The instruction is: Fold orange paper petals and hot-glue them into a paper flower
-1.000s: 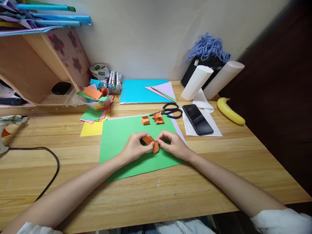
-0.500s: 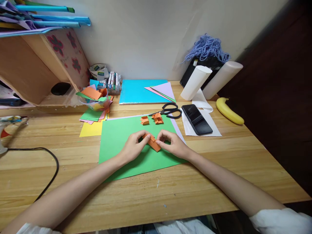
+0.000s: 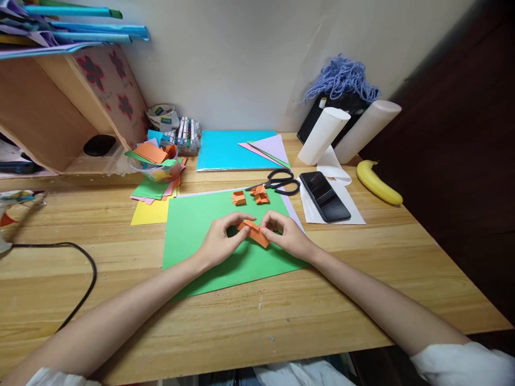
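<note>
Both my hands meet over a green paper sheet (image 3: 197, 236) on the wooden desk. My left hand (image 3: 223, 240) pinches the left end of a small folded orange paper piece (image 3: 256, 234), fingers curled round it. My right hand (image 3: 285, 236) pinches its right end with thumb and fingertips. The piece lies slanted, low on the sheet. Two other folded orange pieces (image 3: 238, 198) (image 3: 261, 195) rest at the sheet's far edge.
Black scissors (image 3: 281, 182) and a black phone (image 3: 325, 196) on white paper lie behind right. A banana (image 3: 378, 183), two paper rolls (image 3: 324, 136), a cyan sheet (image 3: 229, 150), a bowl of paper scraps (image 3: 156, 163), markers (image 3: 187, 134) and a black cable (image 3: 86, 279) surround the work.
The orange piece was bent into a V between my hands; now it is flattened into a slanted strip. My hands have shifted slightly closer together.
</note>
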{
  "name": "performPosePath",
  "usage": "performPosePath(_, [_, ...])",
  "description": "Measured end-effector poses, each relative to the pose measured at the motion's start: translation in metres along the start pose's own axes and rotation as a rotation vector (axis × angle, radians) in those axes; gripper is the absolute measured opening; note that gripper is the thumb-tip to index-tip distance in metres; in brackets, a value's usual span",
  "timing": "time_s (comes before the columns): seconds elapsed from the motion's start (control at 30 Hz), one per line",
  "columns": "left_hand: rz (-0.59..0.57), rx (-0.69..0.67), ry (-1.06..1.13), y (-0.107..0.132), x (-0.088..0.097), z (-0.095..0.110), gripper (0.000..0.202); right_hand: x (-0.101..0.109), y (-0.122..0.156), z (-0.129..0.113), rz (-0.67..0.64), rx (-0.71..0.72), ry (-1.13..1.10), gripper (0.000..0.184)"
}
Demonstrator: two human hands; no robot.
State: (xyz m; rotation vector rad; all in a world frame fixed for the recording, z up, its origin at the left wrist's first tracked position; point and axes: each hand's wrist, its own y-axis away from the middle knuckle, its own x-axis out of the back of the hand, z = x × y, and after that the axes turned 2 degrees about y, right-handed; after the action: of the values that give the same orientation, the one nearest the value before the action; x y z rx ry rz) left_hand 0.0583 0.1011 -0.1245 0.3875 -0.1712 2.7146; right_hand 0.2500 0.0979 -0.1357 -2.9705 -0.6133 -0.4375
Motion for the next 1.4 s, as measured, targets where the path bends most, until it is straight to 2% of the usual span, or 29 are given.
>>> performPosePath(0.83, [0.027, 0.021, -0.041, -0.002, -0.0027, -0.0001, 0.02, -0.0009, 0.0018, -0.0032, -0.043, 0.036, 0.115, 0.007])
performPosePath(1.2, [-0.022, -0.004, -0.103, -0.0001, -0.0018, 0.0007, 0.023, -0.002, 0.0018, -0.0078, -0.067, 0.036, 0.125, 0.009])
performPosePath(1.4, [-0.065, -0.03, -0.08, -0.0006, -0.0009, 0.0021, 0.023, -0.0026, 0.0016, -0.0086, -0.062, 0.025, 0.128, 0.016])
